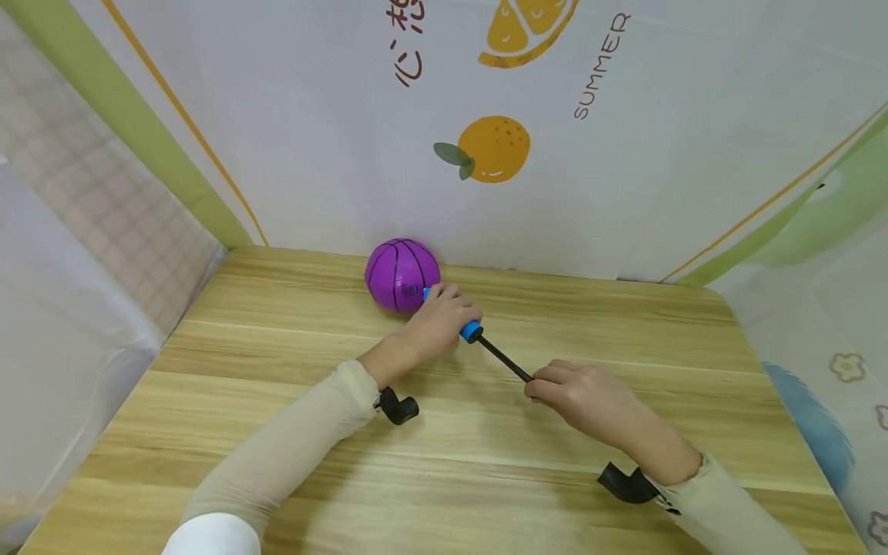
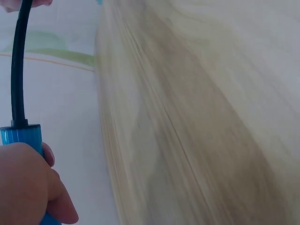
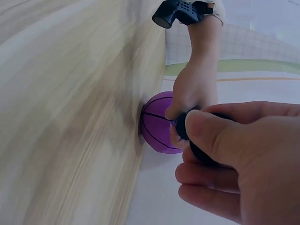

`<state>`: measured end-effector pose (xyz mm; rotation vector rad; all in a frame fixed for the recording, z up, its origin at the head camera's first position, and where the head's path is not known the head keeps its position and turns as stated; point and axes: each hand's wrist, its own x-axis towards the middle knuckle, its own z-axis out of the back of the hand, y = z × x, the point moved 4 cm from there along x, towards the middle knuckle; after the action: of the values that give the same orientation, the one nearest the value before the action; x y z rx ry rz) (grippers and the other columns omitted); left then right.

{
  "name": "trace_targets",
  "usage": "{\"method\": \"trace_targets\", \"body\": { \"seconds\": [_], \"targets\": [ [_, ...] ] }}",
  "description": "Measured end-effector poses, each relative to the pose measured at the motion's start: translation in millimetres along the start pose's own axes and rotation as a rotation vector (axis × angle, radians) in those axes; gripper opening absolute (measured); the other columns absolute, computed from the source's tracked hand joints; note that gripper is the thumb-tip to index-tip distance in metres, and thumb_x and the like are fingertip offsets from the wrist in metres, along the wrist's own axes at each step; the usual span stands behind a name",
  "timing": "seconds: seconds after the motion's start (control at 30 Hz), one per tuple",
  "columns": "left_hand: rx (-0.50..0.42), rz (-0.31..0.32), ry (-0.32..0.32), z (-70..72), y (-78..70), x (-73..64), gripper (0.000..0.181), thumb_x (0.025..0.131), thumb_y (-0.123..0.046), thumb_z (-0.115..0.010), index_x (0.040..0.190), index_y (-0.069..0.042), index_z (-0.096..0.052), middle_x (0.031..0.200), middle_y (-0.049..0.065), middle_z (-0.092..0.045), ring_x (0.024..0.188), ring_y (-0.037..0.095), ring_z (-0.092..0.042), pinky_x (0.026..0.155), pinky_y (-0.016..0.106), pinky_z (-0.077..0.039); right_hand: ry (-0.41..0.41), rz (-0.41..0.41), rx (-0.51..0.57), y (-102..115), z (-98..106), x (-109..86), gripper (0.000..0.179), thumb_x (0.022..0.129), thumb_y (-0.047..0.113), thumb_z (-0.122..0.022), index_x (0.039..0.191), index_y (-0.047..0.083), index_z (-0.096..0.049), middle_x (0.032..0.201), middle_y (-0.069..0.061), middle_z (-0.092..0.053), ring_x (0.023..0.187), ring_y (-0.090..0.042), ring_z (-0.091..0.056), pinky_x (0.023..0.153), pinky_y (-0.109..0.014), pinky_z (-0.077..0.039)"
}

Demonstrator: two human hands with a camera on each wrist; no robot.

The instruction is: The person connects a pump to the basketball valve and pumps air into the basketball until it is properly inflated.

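A purple ball [image 1: 397, 266] with black basketball lines sits at the back of the wooden table. Just in front of it, my left hand [image 1: 438, 322] grips the blue barrel of a hand pump [image 1: 471, 331], whose front tip overlaps the ball in the head view. The pump's black rod is drawn out toward the right, a long stretch of it showing in the left wrist view. My right hand [image 1: 590, 397] holds the black handle [image 3: 206, 157] at the rod's end, thumb on top in the right wrist view. Fingers hide most of the barrel and handle.
Behind the wooden table [image 1: 444, 493] hangs a white curtain [image 1: 312, 154] printed with oranges and lettering, close to the ball. More patterned cloth drapes on both sides. A black wrist camera [image 1: 398, 406] sticks out beneath the left wrist, and another [image 1: 627, 484] beneath the right.
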<state>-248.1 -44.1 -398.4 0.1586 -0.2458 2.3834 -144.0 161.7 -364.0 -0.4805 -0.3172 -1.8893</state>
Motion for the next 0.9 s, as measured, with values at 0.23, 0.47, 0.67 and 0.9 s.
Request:
{"method": "trace_targets", "body": {
  "seconds": [0.23,0.47,0.67,0.9],
  "targets": [
    [0.006,0.009,0.010,2.9,-6.1,2.6,0.039,0.082,0.008,-0.071,0.110,-0.018,-0.071,0.107,0.000,-0.069,0.111,0.025,-0.052,0.108,0.052,-0.035,0.040,-0.018,-0.023,-11.4,-10.5,16.0,0.026,0.073,0.000,-0.086,0.092,0.009,-0.072,0.088,0.001,-0.070,0.077,-0.013,-0.066,0.065,-0.024,-0.056],
    [0.026,0.008,0.012,0.1,-11.8,3.0,0.035,0.082,0.004,-0.075,0.108,-0.019,-0.069,0.108,-0.001,-0.069,0.106,0.024,-0.051,0.104,0.051,-0.037,0.133,-0.064,-0.027,-21.1,-23.6,37.0,0.020,0.081,-0.001,-0.081,0.095,0.009,-0.073,0.091,-0.001,-0.070,0.082,-0.015,-0.067,0.070,-0.026,-0.057],
    [0.044,-0.007,0.001,-3.7,-11.7,2.5,0.036,0.080,0.006,-0.074,0.107,-0.018,-0.068,0.106,-0.001,-0.069,0.106,0.024,-0.051,0.104,0.051,-0.038,0.173,-0.079,-0.032,-29.2,-36.1,48.1,0.013,0.086,0.003,-0.078,0.095,0.009,-0.072,0.088,0.001,-0.068,0.078,-0.013,-0.064,0.069,-0.022,-0.053],
    [0.041,0.002,-0.011,-4.9,-8.4,4.8,0.035,0.079,0.008,-0.072,0.102,-0.018,-0.070,0.103,-0.001,-0.069,0.104,0.024,-0.052,0.103,0.050,-0.038,0.133,-0.059,-0.043,-30.1,-39.2,48.2,0.012,0.085,0.003,-0.079,0.094,0.008,-0.073,0.086,-0.001,-0.069,0.077,-0.014,-0.066,0.067,-0.023,-0.054]
  ]
}}
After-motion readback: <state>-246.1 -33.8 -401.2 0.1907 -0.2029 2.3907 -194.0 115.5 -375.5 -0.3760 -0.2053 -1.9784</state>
